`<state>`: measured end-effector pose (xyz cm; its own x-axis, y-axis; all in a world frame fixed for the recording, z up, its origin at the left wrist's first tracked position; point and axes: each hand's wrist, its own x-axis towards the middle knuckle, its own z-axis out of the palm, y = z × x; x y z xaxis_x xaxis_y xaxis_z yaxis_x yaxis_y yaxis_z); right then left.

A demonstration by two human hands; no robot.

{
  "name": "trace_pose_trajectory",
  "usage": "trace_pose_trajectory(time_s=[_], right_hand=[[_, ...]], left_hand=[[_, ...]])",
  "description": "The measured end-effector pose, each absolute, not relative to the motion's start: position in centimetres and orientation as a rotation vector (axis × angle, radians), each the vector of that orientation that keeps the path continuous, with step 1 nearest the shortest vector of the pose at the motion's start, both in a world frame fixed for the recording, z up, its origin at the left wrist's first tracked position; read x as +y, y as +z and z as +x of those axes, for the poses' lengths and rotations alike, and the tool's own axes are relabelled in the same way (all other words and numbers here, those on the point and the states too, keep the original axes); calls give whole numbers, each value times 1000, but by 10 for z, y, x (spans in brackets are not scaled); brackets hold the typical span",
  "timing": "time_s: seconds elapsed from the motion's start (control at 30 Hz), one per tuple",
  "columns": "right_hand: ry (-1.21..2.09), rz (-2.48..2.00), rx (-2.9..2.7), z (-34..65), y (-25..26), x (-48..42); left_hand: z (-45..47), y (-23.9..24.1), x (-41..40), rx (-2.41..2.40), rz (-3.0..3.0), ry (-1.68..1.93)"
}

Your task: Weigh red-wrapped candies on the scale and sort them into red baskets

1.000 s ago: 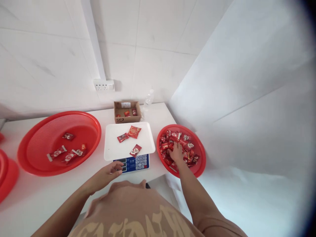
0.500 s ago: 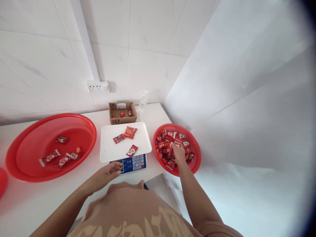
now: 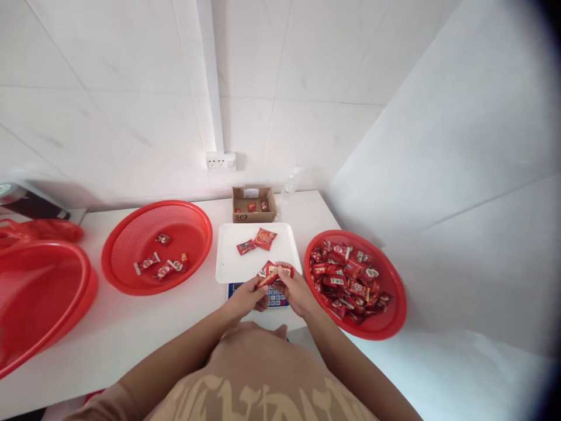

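My left hand [image 3: 249, 298] and my right hand [image 3: 298, 293] meet over the front edge of the white scale tray [image 3: 228, 266]. Between them are small red wrapped candies [image 3: 270, 276]; my left fingers close on one side, and my right thumb and fingers pinch the other. Exactly how many are held cannot be made out. Farther back on the tray lie a square red and gold packet [image 3: 265, 238] and a smaller dark red candy [image 3: 246, 247]. Below the hands shows part of the scale's blue keypad [image 3: 277, 299].
At right stands a red basket [image 3: 397, 280] heaped with wrapped candies. Another red basket [image 3: 114, 257] at left holds several candies, and a deeper red basin [image 3: 85, 280] sits farther left. Behind the tray are a cardboard box [image 3: 254, 218] and a clear plastic bottle [image 3: 289, 184].
My right hand has left the right basket with candy and come to the scale. My left hand has moved up to meet it. The view has shifted left.
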<state>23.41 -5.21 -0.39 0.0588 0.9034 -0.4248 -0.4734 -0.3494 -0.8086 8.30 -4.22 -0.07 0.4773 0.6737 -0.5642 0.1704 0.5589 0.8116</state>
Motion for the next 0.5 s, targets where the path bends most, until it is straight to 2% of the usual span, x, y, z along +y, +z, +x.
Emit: trace_pose_trajectory(time_s=[0.2, 0.33, 0.5], right_hand=[[1328, -1348, -449, 257, -13, -44], [1182, -1480, -571, 285, -21, -48], [795, -1882, -859, 338, -34, -64]], left_hand=[[59, -7, -23, 1238, 1086, 459], [45, -14, -13, 1349, 1259, 340], [21, -27, -21, 1329, 1295, 313]])
